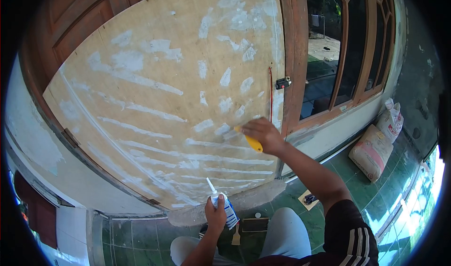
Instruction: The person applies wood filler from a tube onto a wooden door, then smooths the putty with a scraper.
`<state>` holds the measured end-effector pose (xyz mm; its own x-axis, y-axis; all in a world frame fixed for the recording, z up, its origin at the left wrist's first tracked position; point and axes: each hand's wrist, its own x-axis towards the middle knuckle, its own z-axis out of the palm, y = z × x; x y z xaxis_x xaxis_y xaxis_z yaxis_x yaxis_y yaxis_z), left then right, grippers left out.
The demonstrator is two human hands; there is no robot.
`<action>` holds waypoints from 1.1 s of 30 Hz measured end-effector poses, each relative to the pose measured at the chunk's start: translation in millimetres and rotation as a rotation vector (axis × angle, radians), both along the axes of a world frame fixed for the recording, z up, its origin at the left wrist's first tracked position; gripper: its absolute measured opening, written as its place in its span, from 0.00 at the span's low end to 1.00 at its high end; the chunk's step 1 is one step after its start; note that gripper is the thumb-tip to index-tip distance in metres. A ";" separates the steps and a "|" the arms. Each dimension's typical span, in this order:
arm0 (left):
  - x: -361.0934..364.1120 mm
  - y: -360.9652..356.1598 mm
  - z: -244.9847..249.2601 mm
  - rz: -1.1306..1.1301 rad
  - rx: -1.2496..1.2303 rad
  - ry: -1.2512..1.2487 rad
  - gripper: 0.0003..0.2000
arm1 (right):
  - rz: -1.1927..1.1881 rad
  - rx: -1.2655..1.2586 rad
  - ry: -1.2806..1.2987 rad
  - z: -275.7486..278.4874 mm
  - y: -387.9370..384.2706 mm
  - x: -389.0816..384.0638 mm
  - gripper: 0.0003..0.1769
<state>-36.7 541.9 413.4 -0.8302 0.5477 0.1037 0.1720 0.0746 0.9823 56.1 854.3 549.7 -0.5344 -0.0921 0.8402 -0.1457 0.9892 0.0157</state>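
My right hand (pixel 264 133) grips a yellow-handled scraper (pixel 250 141) and presses its blade against a plywood door panel (pixel 155 64) streaked with white filler. My left hand (pixel 215 214) is lower, near my knees, closed around a white and blue glue bottle (pixel 227 208) with its pointed nozzle up. The bottle is held clear of the panel.
A black latch (pixel 282 82) sits on the panel's right edge beside a wooden window frame (pixel 348 45). Two sacks (pixel 376 146) lean on the wall at right. A brush (pixel 236 235) and a small wooden block (pixel 255 224) lie on the green tiled floor (pixel 390 195).
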 end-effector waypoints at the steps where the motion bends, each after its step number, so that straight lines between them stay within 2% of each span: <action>1: 1.7 -0.4 2.8 -0.002 -0.006 0.001 0.17 | -0.014 0.027 0.101 46.8 11.9 0.4 0.26; 3: 4.3 -2.1 9.9 -0.005 -0.017 0.008 0.17 | -0.057 0.133 0.323 146.2 30.4 9.3 0.27; 5: 0.2 -3.1 11.6 -0.001 -0.009 -0.026 0.17 | -0.101 0.119 0.498 222.1 62.6 5.3 0.27; 9: -3.0 -5.1 14.9 0.028 0.036 -0.044 0.17 | -0.237 0.125 0.605 290.9 98.9 -0.2 0.28; 12: 0.3 -8.7 26.9 0.016 0.061 -0.065 0.16 | -0.185 0.240 0.598 257.2 91.6 -3.9 0.29; 16: 1.8 -14.6 27.5 0.016 0.034 -0.051 0.16 | -0.279 0.162 0.324 139.8 49.5 7.4 0.31; 18: 0.0 -14.4 24.1 0.009 0.036 -0.042 0.16 | -0.206 0.138 0.143 97.8 38.2 13.2 0.30; 21: 0.4 -8.9 29.4 0.016 0.037 -0.051 0.17 | -0.128 0.086 0.039 122.6 54.5 22.0 0.29; 25: -1.5 -0.3 27.9 -0.012 0.079 -0.079 0.17 | -0.103 0.076 0.427 249.9 65.5 20.3 0.28; 28: 2.3 -1.0 33.3 -0.040 0.072 -0.077 0.17 | -0.207 0.036 0.478 277.6 77.5 9.7 0.27; 29: 1.8 -2.2 30.2 -0.054 0.056 -0.054 0.16 | -0.181 0.155 0.524 264.3 81.4 5.0 0.27; 33: 4.5 -2.7 23.5 -0.044 0.050 -0.029 0.16 | -0.231 0.135 0.286 165.0 55.1 15.5 0.26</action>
